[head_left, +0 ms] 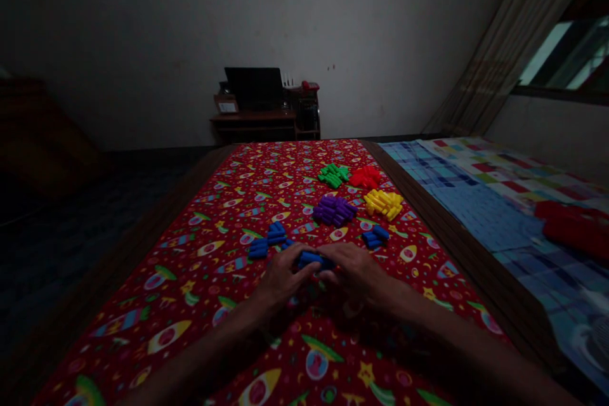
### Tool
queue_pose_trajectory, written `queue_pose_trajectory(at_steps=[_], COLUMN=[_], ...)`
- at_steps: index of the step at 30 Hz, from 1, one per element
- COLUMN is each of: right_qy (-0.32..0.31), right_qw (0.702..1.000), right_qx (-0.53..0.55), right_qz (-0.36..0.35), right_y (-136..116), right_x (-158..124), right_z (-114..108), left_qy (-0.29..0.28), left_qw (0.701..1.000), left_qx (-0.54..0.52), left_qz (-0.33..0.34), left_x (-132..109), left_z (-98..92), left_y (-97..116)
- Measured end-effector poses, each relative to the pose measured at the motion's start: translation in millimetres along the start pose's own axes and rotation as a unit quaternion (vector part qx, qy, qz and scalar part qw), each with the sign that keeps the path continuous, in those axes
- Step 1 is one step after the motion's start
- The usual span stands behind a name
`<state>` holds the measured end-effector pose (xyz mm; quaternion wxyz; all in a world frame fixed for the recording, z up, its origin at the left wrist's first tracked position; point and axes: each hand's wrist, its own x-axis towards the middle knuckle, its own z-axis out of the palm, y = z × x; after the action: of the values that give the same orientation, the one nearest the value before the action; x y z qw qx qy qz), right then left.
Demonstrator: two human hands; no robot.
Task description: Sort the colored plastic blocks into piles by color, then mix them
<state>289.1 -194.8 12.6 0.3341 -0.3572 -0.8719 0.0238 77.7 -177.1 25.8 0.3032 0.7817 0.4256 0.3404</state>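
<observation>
My left hand [286, 274] and my right hand [354, 266] meet low over the red patterned cloth [209, 304]. Between them are several small blue cylinders [309, 258], with fingers and thumbs curled around from both sides; part of these pieces is hidden. Just beyond my left hand lie more loose blue cylinders [258, 248], with some [276, 233] a little farther off. Another few blue cylinders [375, 237] rest past my right hand. Farther away are a purple pile [333, 210], a yellow pile [383, 203], a green pile [333, 175] and a red pile [365, 177] of similar pieces.
Brown edges [428, 235] border the cloth-covered surface. To the right is a bed with a blue checked sheet [476, 216] and a red cloth item [571, 228]. Against the far wall stands a desk [257, 117] with a dark monitor [254, 87]. A curtain [504, 38] hangs by the window.
</observation>
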Motion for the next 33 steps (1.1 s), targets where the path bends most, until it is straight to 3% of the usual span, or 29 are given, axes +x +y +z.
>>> queue_pose_trajectory(at_steps=[3,6,9,12,16,19,22,27,30,33], right_qy=[-0.037,-0.043,-0.05,-0.054,-0.083,-0.052,-0.031,-0.107,-0.114,-0.092], right_qw=[0.999,0.997,0.991,0.985,0.974,0.971,0.97,0.973,0.973,0.972], right_qx=[0.012,0.021,0.001,-0.025,-0.012,0.021,0.065,0.147,0.147,0.112], right_qz=[-0.002,0.056,0.122,0.161,0.21,0.234,0.231,0.143,0.137,0.185], right_y=[-10.4,-1.1,18.3,35.5,43.4,39.4,27.6,-2.4,-7.8,4.2], right_x=[6.0,-1.3,-20.9,-43.0,-57.5,-53.1,-39.5,-16.5,-14.7,-24.5], right_z=[7.0,-9.1,-34.5,-53.3,-63.6,-62.6,-54.5,-32.8,-29.0,-39.1], left_qy=[-0.005,0.017,0.038,0.007,-0.043,-0.038,-0.027,-0.076,-0.088,-0.056], left_qw=[0.995,0.994,0.998,0.987,0.968,0.958,0.966,0.995,0.996,0.996], left_qx=[-0.076,-0.087,0.037,0.146,0.232,0.268,0.232,0.045,-0.007,-0.005], left_qz=[-0.069,-0.058,0.015,0.074,0.086,0.096,0.112,0.044,-0.026,-0.075], left_x=[-4.6,-5.0,-1.0,1.3,-3.0,-5.8,-5.6,-4.9,-5.2,-3.4], left_z=[9.3,-3.1,-26.7,-40.6,-36.6,-29.8,-21.4,0.8,2.7,-6.8], left_y=[1.9,-5.3,-17.0,-30.9,-43.5,-40.5,-24.2,6.2,7.9,1.5])
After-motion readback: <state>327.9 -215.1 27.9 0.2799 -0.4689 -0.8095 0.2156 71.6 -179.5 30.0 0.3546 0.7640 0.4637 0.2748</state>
